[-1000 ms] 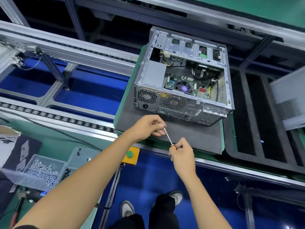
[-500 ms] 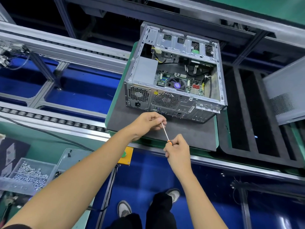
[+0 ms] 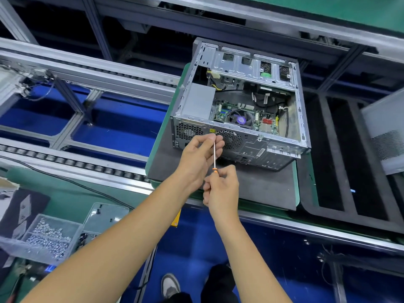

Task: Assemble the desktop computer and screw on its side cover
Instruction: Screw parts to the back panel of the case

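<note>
Both hands grip the screwdriver (image 3: 214, 154), left hand (image 3: 200, 157) pinching its tip, right hand (image 3: 222, 189) its handle, at the case (image 3: 238, 119) rear edge.

Both hands (image 3: 202, 158) and a screwdriver (image 3: 214, 153) crowd the computer case's (image 3: 240, 141) rear panel. Its top side lies uncovered — open from above. Bare dark mat (image 3: 262, 189) stays free in front — right of the hands.

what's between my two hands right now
In the head view, the screwdriver's thin metal shaft spans from the right hand up to the left hand.

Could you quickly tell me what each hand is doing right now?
Left hand: pinches the screwdriver shaft near its tip.
Right hand: grips the screwdriver's orange handle.
</note>
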A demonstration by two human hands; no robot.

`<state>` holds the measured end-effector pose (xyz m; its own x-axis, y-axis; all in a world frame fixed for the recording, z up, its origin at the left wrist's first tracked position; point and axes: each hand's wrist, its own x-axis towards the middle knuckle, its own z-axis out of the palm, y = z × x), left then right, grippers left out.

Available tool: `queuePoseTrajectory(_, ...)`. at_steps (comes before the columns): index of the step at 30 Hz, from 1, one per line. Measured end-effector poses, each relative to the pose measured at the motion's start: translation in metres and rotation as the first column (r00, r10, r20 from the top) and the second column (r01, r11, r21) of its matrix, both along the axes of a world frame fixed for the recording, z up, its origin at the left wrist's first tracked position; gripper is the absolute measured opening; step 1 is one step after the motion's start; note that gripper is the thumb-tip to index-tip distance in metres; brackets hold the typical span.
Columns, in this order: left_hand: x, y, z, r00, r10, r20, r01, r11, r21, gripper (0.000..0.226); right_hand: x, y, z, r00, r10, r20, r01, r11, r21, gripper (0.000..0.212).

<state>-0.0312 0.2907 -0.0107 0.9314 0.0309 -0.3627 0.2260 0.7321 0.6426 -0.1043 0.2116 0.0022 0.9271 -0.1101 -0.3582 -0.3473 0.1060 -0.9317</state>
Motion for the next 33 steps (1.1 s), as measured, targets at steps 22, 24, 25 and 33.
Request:
queuePoseTrajectory(22,0.015,-0.003,0.003,0.997,0.081,0.014,-0.082,0.996,0.037,0.011,0.018,0.008,0.004,0.998,-0.048,-0.036,0.050,0.998,0.042,0.015)
queuePoseTrajectory(24,0.016,-0.002,0.003,0.996,0.090,0.027,-0.091,0.995,0.047,0.010,0.019,0.009,0.005,0.998,-0.046,-0.047,0.048,0.998,0.048,0.014)
queuePoseTrajectory(25,0.016,-0.002,0.003,0.994,0.101,0.031,-0.102,0.993,0.053,0.010,0.019,0.009,0.005,0.998,-0.044,-0.053,0.046,0.997,0.053,0.014)
queuePoseTrajectory(33,0.020,-0.003,0.006,0.996,0.085,0.023,-0.087,0.989,0.120,0.010,0.021,0.010,0.007,0.991,-0.069,-0.115,0.084,0.987,0.134,0.013)
